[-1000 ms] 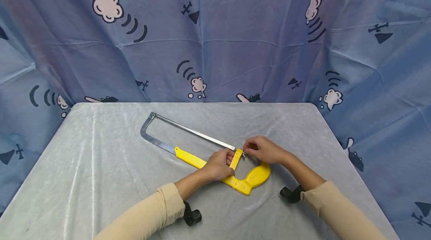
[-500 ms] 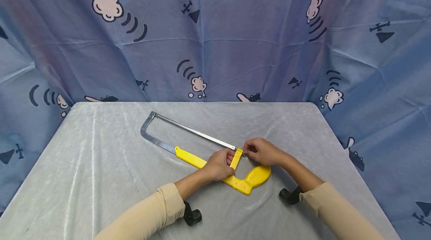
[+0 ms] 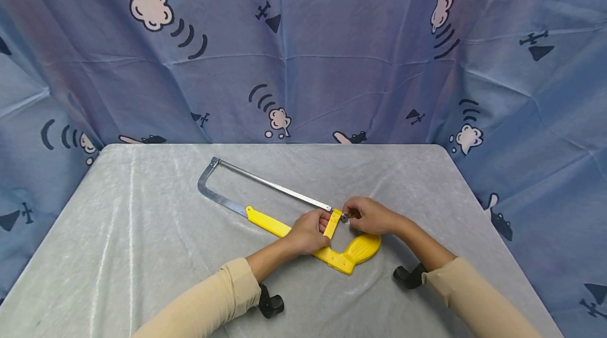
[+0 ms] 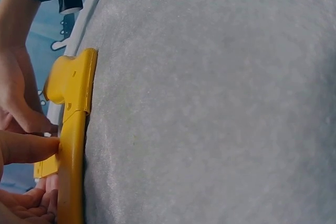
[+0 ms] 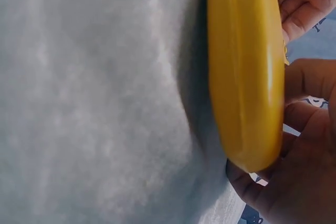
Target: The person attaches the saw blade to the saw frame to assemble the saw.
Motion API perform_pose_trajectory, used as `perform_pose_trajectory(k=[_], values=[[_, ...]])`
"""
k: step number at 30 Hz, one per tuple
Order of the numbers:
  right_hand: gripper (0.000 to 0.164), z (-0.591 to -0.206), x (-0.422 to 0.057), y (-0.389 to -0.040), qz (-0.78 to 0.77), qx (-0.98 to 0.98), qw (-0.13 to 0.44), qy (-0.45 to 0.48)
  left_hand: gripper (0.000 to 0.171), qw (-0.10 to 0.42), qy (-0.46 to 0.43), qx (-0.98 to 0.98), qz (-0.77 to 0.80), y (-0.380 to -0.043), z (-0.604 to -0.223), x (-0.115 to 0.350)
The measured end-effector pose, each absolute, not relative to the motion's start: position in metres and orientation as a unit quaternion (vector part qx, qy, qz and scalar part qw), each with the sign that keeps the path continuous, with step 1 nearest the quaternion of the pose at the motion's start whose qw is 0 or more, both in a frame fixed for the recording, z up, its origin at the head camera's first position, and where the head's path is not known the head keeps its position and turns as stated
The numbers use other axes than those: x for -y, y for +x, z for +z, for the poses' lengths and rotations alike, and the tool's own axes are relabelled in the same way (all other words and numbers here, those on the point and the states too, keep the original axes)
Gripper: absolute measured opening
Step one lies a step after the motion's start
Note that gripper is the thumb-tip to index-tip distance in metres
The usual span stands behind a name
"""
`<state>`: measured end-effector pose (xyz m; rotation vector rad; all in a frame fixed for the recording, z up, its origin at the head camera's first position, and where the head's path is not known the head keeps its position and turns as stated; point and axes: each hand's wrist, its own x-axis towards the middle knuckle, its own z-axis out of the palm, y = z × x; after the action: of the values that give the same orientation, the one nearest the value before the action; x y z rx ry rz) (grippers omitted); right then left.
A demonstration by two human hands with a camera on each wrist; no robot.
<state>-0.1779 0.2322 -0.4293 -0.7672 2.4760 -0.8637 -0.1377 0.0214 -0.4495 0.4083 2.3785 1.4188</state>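
Note:
A hacksaw (image 3: 267,221) with a yellow and grey metal frame lies on the cloth-covered table, its blade (image 3: 280,188) toward the far side. My left hand (image 3: 307,232) grips the frame by the yellow blade post, fingers inside the frame opening. In the left wrist view its thumb (image 4: 31,148) presses the yellow frame. At the outer end of the post is a small metal wing nut (image 3: 344,217), which my right hand (image 3: 372,215) pinches with its fingertips. The yellow handle (image 5: 245,77) hides part of the right fingers in the right wrist view.
Grey plush cloth (image 3: 156,254) covers the table. A blue patterned curtain (image 3: 303,53) hangs along its back and sides. Black wrist mounts (image 3: 271,304) sit below both forearms, close over the cloth.
My right fingers have shifted slightly around the wing nut, which shows at a different angle, and the hand sits a little lower. My left hand and the hacksaw stay in place.

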Motion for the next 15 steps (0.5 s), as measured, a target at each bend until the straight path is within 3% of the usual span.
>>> perform_pose_trajectory(k=[15], values=[[0.011, -0.43, -0.22, -0.175, -0.256, -0.919, 0.188, -0.231, 0.042, 0.174, 0.141, -0.84, 0.494, -0.137, -0.448, -0.022]])
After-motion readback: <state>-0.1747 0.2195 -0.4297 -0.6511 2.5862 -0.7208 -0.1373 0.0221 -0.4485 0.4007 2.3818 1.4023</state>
